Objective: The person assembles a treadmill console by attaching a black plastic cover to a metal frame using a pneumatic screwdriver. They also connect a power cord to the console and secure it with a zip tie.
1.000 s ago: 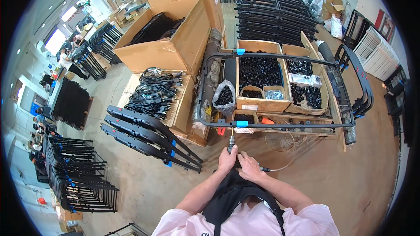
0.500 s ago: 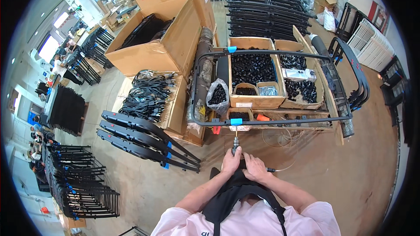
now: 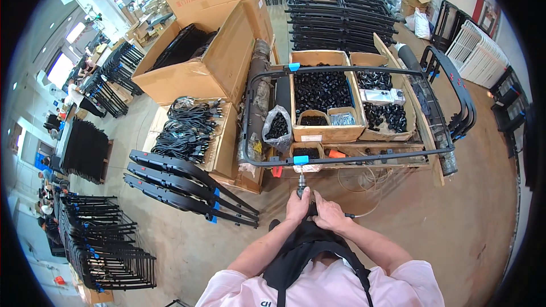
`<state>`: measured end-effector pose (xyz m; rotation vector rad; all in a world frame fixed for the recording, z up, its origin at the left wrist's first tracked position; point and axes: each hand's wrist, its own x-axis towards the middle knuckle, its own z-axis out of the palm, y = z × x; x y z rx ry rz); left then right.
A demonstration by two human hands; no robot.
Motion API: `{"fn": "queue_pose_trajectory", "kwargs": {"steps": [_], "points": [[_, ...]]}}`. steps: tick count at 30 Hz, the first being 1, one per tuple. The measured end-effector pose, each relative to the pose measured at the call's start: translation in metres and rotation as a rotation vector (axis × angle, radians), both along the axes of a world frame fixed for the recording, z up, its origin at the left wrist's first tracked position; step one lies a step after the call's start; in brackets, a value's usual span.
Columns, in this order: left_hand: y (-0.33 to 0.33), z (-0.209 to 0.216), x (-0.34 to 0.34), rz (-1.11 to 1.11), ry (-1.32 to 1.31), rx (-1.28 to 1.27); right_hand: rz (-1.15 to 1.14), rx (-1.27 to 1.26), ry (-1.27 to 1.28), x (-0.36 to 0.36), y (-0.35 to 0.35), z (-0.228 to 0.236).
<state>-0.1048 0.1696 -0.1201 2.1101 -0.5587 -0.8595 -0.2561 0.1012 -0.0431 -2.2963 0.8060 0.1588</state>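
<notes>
My left hand (image 3: 297, 206) is wrapped around the front of a power drill (image 3: 301, 182), just behind its metal chuck. Close beside it, my right hand (image 3: 331, 214) is closed on the tool's rear part, which the fingers mostly hide. A hose (image 3: 358, 215) runs off to the right from this end. The drill's bit points away from me and meets the near bar of a black rectangular metal frame (image 3: 364, 161), at a piece of blue tape (image 3: 301, 160). Whether the tip is touching the bar is too small to tell. The frame lies across a workbench, over boxes of parts.
Cardboard boxes of black plastic parts (image 3: 321, 88) stand inside the frame's outline, beside a plastic bag (image 3: 277, 129) of small black pieces. Left are curved black tubes (image 3: 170, 179), bundled cables (image 3: 187, 128) and a large carton (image 3: 176, 79). More curved tubes (image 3: 455, 88) lean at right.
The drill has moved slightly forward, its chuck now nearer the frame's near bar. My hands went with it. The whole view has shifted a little to the left.
</notes>
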Motion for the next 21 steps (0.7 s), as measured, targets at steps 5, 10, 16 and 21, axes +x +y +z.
{"fn": "queue_pose_trajectory", "kwargs": {"steps": [5, 10, 16, 21], "points": [[-0.007, 0.006, 0.002, -0.010, -0.022, 0.045, 0.026, -0.029, 0.017, 0.002, -0.005, 0.004], [-0.012, 0.017, 0.004, -0.018, -0.031, 0.082, 0.038, -0.034, 0.028, 0.004, -0.010, 0.014], [-0.016, 0.019, 0.006, -0.033, 0.006, 0.075, 0.062, -0.045, -0.041, 0.005, -0.009, 0.001], [-0.011, 0.010, 0.005, -0.021, -0.011, 0.062, 0.024, -0.071, -0.095, 0.007, 0.002, -0.007]]}}
